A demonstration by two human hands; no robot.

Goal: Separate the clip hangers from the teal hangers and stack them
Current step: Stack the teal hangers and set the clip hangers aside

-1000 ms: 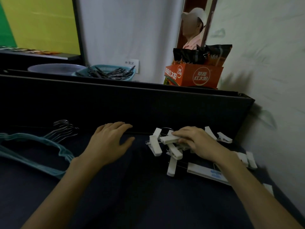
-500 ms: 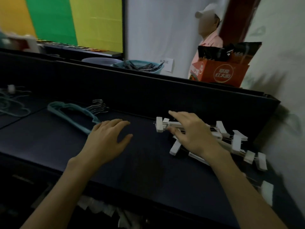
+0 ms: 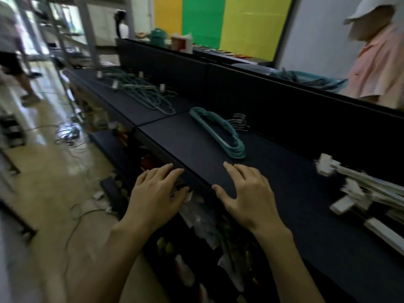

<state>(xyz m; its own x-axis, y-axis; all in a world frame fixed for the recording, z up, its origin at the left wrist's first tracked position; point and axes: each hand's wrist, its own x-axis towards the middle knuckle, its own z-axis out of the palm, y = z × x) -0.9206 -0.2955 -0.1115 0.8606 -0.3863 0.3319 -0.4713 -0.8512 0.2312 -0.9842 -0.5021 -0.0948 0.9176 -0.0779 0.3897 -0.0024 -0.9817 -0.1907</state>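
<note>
Both my hands empty, fingers loose: left hand center-bottom, right hand beside it over dark table. Teal stack mid-frame; white clip hangers far right. Between picks, I'd say; next, reach mixed pile upper left.

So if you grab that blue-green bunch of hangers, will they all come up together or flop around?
The teal hangers are only stacked loose, so some would probably slide off. Each looks thin and stiff, likely light. Their wire hooks bunch together and may snag. Both the left hand and right hand are empty now.
</note>
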